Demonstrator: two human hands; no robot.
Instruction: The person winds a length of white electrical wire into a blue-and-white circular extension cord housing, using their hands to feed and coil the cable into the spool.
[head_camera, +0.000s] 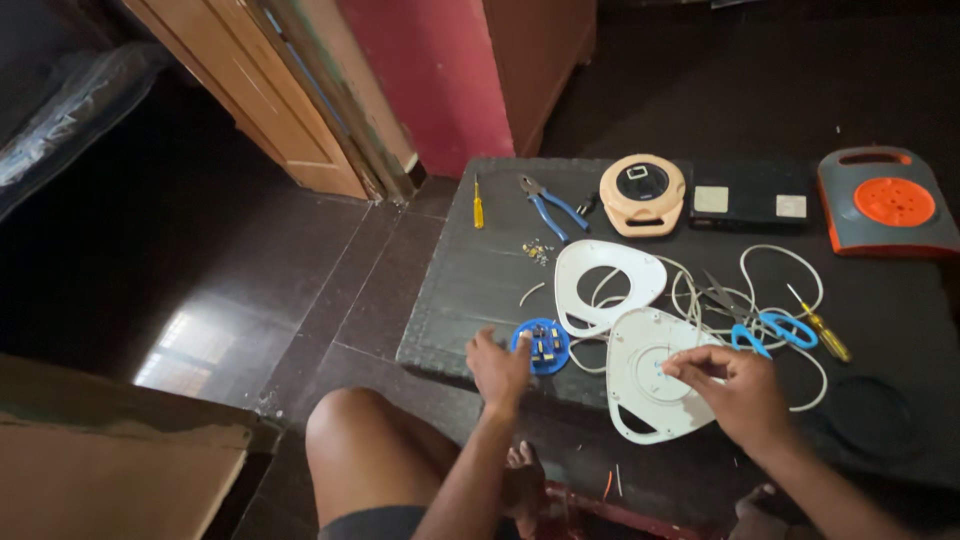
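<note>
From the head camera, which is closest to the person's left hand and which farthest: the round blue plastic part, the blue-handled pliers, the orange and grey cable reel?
1. Round blue plastic part: touching the left hand, at the mat's near edge.
2. Blue-handled pliers: farther back, near the mat's far edge.
3. Orange and grey cable reel: farthest, at the far right corner.

smooth white plastic cover (645, 385), matt dark mat (480, 270)

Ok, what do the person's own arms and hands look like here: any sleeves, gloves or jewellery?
Both are bare: the left hand and right hand show no gloves, rings or watch, and no sleeves reach the forearms. The only clothing in view is dark shorts at the bottom edge.
</note>
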